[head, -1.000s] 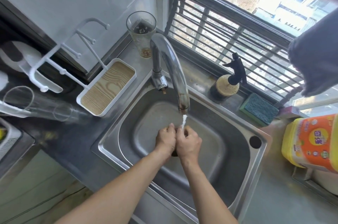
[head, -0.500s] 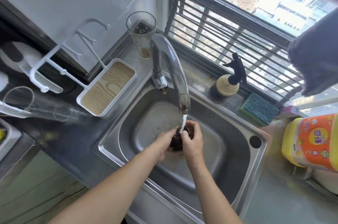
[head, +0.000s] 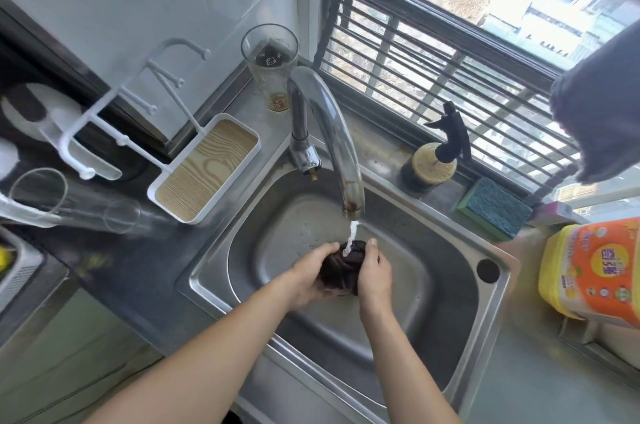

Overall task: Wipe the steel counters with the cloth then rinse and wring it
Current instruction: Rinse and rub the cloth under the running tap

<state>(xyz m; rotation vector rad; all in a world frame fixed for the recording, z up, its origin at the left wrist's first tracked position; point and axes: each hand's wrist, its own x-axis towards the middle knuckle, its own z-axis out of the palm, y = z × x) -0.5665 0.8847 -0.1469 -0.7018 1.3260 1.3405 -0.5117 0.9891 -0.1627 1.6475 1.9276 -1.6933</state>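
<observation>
A dark, bunched cloth (head: 341, 266) is held over the steel sink (head: 446, 288), right under the tap (head: 332, 133). A thin stream of water (head: 351, 233) falls onto the top of the cloth. My left hand (head: 308, 276) grips the cloth from the left side. My right hand (head: 374, 273) grips it from the right, thumb up beside the stream. The lower part of the cloth is hidden between my palms.
A drinking glass (head: 272, 70) stands behind the tap, a white tray with wood insert (head: 207, 167) left of the sink. A spray bottle (head: 438, 153) and green sponge (head: 495, 207) sit on the sill ledge. A yellow detergent jug (head: 595, 268) stands at right.
My hands have parted and turned so the dark cloth now shows between them under the stream. They also sit a little lower in the sink than a second ago.
</observation>
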